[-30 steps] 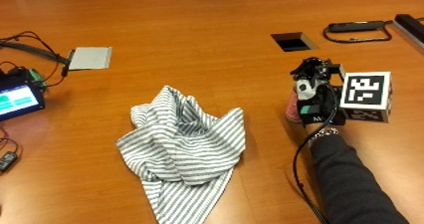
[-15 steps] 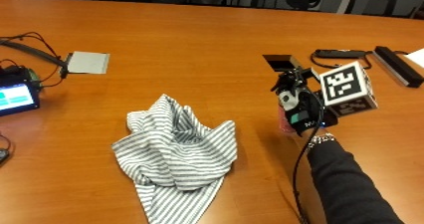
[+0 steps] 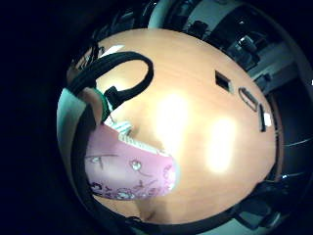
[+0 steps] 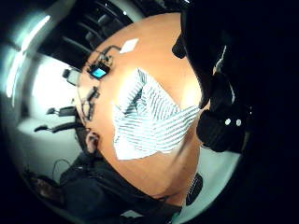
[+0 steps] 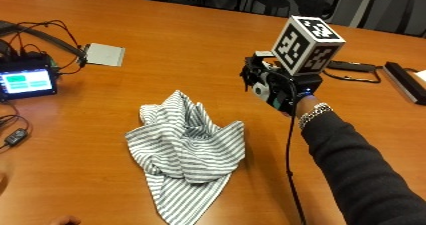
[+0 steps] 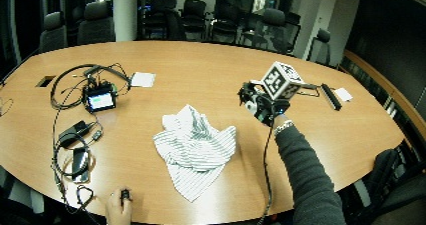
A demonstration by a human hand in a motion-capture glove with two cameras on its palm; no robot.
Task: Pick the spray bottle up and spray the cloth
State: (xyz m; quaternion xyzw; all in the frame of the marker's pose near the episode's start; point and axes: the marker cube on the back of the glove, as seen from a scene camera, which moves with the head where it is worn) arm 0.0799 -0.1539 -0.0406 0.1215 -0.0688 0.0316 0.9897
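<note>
Gripping a pink spray bottle (image 3: 129,169), the gloved right hand (image 5: 276,87) hangs lifted at the striped cloth's (image 5: 186,152) 2 o'clock. Risk: if the nozzle, hidden here, points off-cloth, mist wets the table (image 5: 200,45) or the small screen (image 5: 26,81) at 10 o'clock.

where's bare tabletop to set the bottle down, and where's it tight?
Bare wood lies between the striped cloth and the gloved right hand, and across the far table behind the hand. It is crowded at the small screen with its cables, and tighter by the grey pad.
</note>
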